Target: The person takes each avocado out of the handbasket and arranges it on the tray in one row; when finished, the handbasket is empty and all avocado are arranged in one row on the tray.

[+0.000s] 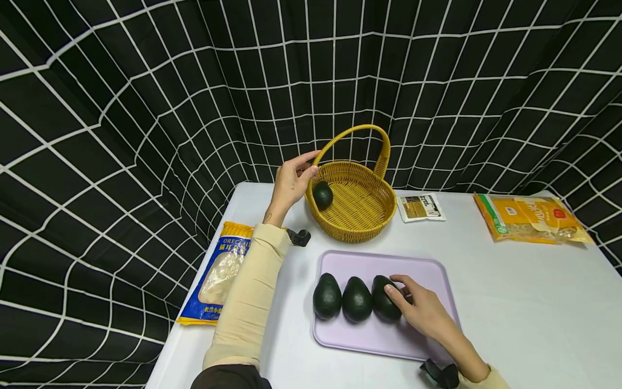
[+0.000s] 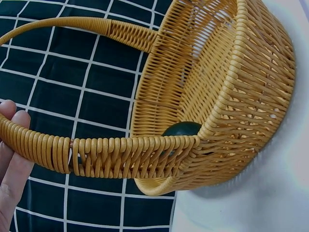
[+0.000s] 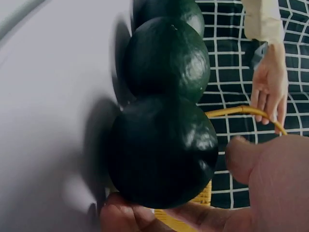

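In the head view my left hand (image 1: 290, 181) grips one side of the handle of a yellow woven basket (image 1: 357, 233). The left wrist view has the fingers (image 2: 14, 179) wrapped at the handle (image 2: 96, 157). One dark green avocado (image 1: 323, 195) lies inside the basket, at its left. Three more stand in a row on a lilac tray (image 1: 379, 346): a left avocado (image 1: 328, 296), a middle avocado (image 1: 357, 300) and a right avocado (image 1: 384, 299). My right hand (image 1: 427, 310) curls its fingers round the right avocado, with the thumb over its near side.
A blue and yellow pasta bag (image 1: 221, 275) lies at the left, partly behind the left sleeve. Right of the basket are a small white and brown packet (image 1: 421, 207) and an orange food bag (image 1: 532, 218). Black gridded cloth (image 1: 301, 70) hangs behind the white table (image 1: 515, 302).
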`<act>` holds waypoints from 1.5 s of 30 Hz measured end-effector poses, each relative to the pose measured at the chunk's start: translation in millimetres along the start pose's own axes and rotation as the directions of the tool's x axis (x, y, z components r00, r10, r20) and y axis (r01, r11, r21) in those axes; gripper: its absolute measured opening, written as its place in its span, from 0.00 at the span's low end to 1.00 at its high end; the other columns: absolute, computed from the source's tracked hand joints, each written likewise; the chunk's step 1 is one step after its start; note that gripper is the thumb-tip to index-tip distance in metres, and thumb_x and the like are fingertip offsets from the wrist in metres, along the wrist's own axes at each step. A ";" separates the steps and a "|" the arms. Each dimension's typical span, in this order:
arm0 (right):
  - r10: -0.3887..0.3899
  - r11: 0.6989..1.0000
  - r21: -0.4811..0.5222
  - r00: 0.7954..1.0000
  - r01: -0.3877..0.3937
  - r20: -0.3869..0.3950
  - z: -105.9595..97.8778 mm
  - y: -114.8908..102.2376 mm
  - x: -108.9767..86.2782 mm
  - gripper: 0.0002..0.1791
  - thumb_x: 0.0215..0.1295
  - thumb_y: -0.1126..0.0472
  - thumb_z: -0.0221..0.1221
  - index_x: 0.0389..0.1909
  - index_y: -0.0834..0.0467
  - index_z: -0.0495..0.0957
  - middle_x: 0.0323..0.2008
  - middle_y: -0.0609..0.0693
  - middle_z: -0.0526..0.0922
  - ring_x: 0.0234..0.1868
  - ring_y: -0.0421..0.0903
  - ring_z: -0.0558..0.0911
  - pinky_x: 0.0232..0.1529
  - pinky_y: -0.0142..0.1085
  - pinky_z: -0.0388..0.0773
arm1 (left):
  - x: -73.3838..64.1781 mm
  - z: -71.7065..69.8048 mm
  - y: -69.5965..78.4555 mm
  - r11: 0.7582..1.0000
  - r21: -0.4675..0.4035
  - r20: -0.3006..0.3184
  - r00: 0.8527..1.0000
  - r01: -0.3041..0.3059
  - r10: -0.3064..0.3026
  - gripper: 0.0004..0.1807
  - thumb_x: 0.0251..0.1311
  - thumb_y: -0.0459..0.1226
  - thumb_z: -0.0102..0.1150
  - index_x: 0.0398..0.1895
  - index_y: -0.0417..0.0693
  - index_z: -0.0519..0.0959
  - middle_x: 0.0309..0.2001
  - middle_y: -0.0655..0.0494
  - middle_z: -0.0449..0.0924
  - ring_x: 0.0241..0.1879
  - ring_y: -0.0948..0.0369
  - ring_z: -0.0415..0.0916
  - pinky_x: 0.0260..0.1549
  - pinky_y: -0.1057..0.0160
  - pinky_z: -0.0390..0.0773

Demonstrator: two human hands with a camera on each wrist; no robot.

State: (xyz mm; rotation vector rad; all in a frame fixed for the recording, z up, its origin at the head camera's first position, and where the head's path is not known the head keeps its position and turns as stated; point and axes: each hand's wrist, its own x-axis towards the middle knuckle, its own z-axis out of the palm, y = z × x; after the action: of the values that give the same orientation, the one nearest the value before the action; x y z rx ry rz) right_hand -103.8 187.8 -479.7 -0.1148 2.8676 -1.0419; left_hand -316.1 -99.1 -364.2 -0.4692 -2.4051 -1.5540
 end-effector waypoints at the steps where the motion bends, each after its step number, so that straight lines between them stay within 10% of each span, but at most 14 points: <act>1: 0.002 1.000 0.007 1.000 -0.002 0.001 -0.6 0.3 0.0 0.27 0.75 0.43 0.54 0.63 0.58 0.76 0.43 0.57 0.88 0.43 0.51 0.87 0.43 0.49 0.82 | -0.2 0.1 -0.1 1.000 -0.002 0.000 1.000 0.001 -0.001 0.20 0.71 0.35 0.59 0.64 0.56 0.80 0.40 0.48 0.86 0.40 0.50 0.86 0.33 0.66 0.81; 13: 0.010 1.000 0.029 1.000 -0.010 0.021 -2.2 2.2 -1.2 0.26 0.75 0.43 0.54 0.63 0.57 0.76 0.43 0.56 0.88 0.43 0.50 0.87 0.42 0.46 0.82 | -0.8 0.4 0.1 1.000 -0.002 0.001 1.000 -0.003 0.003 0.19 0.71 0.35 0.59 0.64 0.55 0.80 0.40 0.48 0.86 0.39 0.51 0.86 0.34 0.65 0.82; 22: 0.056 0.994 0.087 0.996 -0.062 0.065 -2.5 2.1 0.1 0.27 0.75 0.43 0.55 0.65 0.57 0.73 0.37 0.53 0.88 0.25 0.38 0.82 0.29 0.32 0.74 | -1.3 -0.2 1.2 1.000 0.003 0.000 1.000 0.004 -0.004 0.20 0.72 0.36 0.59 0.64 0.56 0.80 0.40 0.48 0.86 0.40 0.49 0.86 0.34 0.65 0.82; 45: 0.105 0.992 0.061 0.990 -0.111 0.090 -7.3 1.9 0.8 0.29 0.75 0.42 0.54 0.65 0.57 0.73 0.33 0.50 0.87 0.27 0.39 0.82 0.29 0.33 0.74 | 0.6 0.6 -1.3 1.000 0.023 -0.006 1.000 -0.016 0.016 0.19 0.71 0.35 0.59 0.64 0.55 0.81 0.39 0.49 0.87 0.40 0.51 0.86 0.38 0.63 0.83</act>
State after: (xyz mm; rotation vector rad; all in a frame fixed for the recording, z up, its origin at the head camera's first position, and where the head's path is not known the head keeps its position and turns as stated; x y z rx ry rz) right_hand -105.4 193.8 -475.4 0.0007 2.7261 -1.0813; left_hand -317.2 -98.9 -365.3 -0.4775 -2.4062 -1.5171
